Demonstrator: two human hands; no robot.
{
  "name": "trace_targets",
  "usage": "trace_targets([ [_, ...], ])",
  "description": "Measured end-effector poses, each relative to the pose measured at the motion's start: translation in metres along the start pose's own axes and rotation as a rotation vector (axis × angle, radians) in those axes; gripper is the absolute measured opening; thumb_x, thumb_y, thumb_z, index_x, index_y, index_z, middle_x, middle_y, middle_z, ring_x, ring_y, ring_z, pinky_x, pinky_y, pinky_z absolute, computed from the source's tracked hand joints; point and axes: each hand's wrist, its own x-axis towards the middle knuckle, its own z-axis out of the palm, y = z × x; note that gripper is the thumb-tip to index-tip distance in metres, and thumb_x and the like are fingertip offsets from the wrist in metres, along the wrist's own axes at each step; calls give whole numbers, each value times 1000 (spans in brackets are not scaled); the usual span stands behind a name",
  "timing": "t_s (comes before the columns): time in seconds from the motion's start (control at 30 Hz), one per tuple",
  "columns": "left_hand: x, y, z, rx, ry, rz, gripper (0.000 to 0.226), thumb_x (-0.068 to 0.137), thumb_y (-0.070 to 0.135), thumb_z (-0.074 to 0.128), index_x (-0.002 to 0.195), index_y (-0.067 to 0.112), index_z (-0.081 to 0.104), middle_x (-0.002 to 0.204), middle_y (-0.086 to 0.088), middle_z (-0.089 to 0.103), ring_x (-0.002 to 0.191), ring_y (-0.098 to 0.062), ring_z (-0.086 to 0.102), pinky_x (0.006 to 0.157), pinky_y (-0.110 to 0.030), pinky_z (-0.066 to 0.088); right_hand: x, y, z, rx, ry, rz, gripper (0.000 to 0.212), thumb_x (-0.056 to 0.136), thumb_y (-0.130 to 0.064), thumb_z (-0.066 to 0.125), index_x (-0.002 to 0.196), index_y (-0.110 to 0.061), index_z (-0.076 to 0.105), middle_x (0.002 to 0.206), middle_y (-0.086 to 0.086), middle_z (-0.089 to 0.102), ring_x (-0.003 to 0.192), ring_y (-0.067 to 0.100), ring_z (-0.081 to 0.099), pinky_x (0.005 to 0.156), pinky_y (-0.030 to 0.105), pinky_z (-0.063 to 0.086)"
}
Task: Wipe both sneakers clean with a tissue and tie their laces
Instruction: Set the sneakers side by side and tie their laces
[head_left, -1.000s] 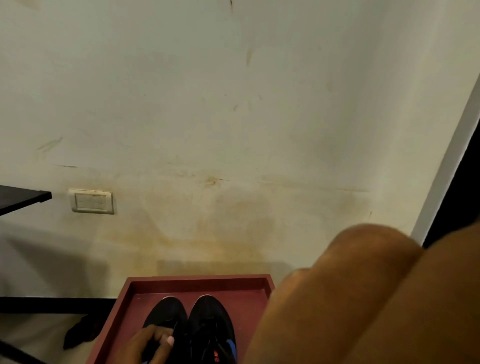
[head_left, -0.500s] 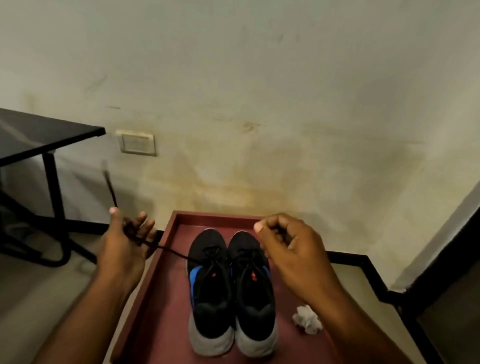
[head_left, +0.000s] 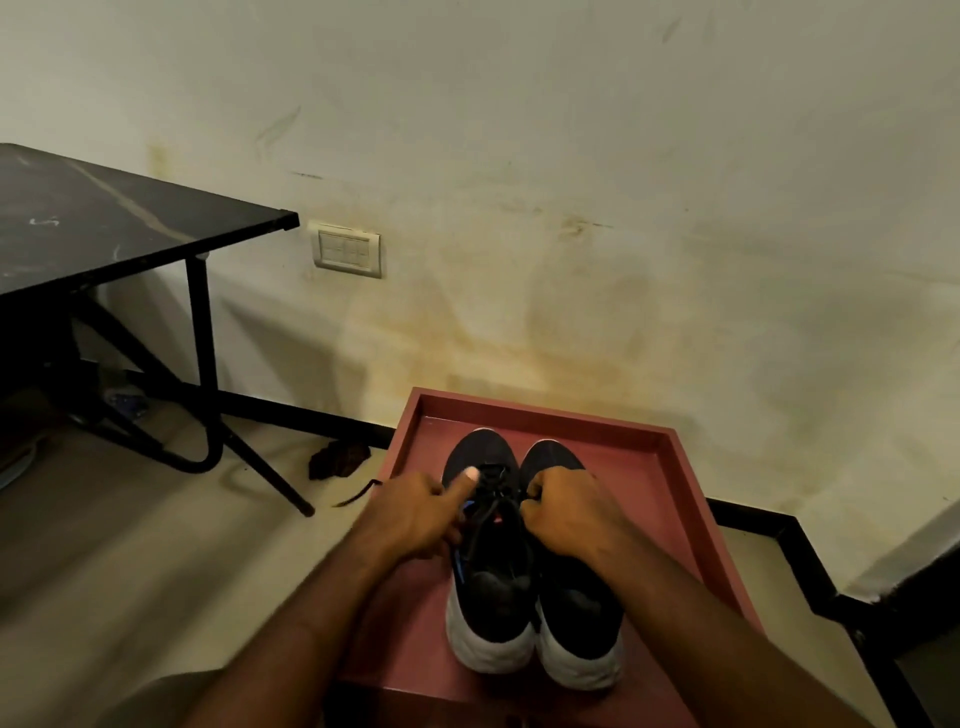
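Note:
Two black sneakers with white soles stand side by side, toes to the wall, in a dark red tray (head_left: 670, 467). On the left sneaker (head_left: 488, 597) the black laces (head_left: 493, 499) are gathered between both hands. My left hand (head_left: 415, 512) pinches the lace from the left, thumb raised over the toe. My right hand (head_left: 566, 514) is closed on the lace from the right and covers part of the right sneaker (head_left: 576, 623). One loose lace end (head_left: 358, 493) trails off the tray's left side. The tissue is hidden.
A black table (head_left: 104, 228) with metal legs stands at the left. A dark rag (head_left: 337, 460) lies on the floor by the skirting. A wall socket (head_left: 347, 254) sits on the stained wall. A black floor edge steps down at the right.
My hands were spread apart pulling the lace taut; now both have come together over the left sneaker's laces. The view has tilted down, and my right arm now covers the tissue.

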Motion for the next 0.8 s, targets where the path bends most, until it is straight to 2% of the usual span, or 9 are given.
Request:
trace_targets([
  [0.1, 2, 2, 22, 33, 24, 80, 55, 94, 64, 57, 78, 12, 62, 74, -1, 68, 66, -17, 62, 62, -30, 46, 8, -2, -5, 25, -45, -30, 29, 88, -21, 60, 113, -27, 72, 104, 1, 73, 103, 26, 66, 82, 34, 57],
  [0.2, 5, 8, 31, -13, 92, 98, 33, 90, 51, 70, 92, 18, 63, 87, 0, 71, 76, -13, 65, 59, -25, 43, 8, -2, -20, 488, -43, -29, 19, 90, -11, 61, 96, -23, 73, 84, -5, 70, 80, 16, 67, 77, 32, 54],
  [0.27, 7, 11, 33, -88, 71, 103, 26, 92, 42, 70, 90, 18, 64, 86, -2, 72, 75, -15, 65, 62, -29, 48, 5, 0, -36, 759, -32, -6, 20, 94, -8, 57, 97, -18, 74, 77, 0, 71, 73, 18, 65, 73, 34, 52],
  [0.37, 11, 12, 32, -248, 66, 94, 25, 95, 36, 67, 82, 15, 63, 74, -3, 68, 73, -23, 69, 74, -42, 60, -3, 8, -60, 850, -84, 10, 16, 100, -15, 58, 104, -12, 73, 75, 4, 69, 76, 17, 65, 75, 32, 52],
  [0.43, 12, 14, 31, -399, 70, 97, 22, 96, 34, 66, 88, 14, 67, 78, -2, 76, 79, -25, 74, 81, -49, 62, -6, 18, -67, 874, -74, 59, 13, 99, -17, 63, 103, -12, 74, 76, 5, 69, 74, 14, 66, 74, 29, 54],
  [0.53, 8, 17, 26, -561, 140, 71, 15, 104, 20, 57, 98, 12, 68, 82, -3, 78, 88, -24, 76, 87, -46, 62, -5, 30, -66, 1004, 40, 188, 7, 96, -13, 65, 93, -13, 72, 69, 5, 63, 62, 14, 60, 65, 29, 51],
  [0.63, 9, 14, 20, -614, 232, 66, 24, 108, 20, 49, 98, 14, 70, 79, -5, 74, 85, -26, 75, 87, -44, 62, -2, 42, -68, 1539, 220, 328, 8, 93, -4, 64, 91, -11, 67, 60, 2, 47, 45, 10, 46, 50, 26, 42],
  [0.7, 8, 14, 18, -661, 239, 55, 27, 109, 20, 44, 102, 12, 69, 79, -7, 70, 82, -25, 72, 79, -37, 62, -3, 46, -78, 1715, 345, 296, 10, 94, -2, 62, 90, -10, 64, 59, -1, 42, 38, 7, 38, 42, 22, 36],
  [0.8, 7, 15, 16, -718, 238, 51, 31, 111, 22, 42, 103, 9, 68, 80, -9, 69, 78, -21, 68, 71, -31, 59, -5, 49, -103, 1720, 535, 203, 13, 95, -3, 63, 87, -13, 63, 64, -1, 46, 40, 6, 36, 40, 22, 33],
])
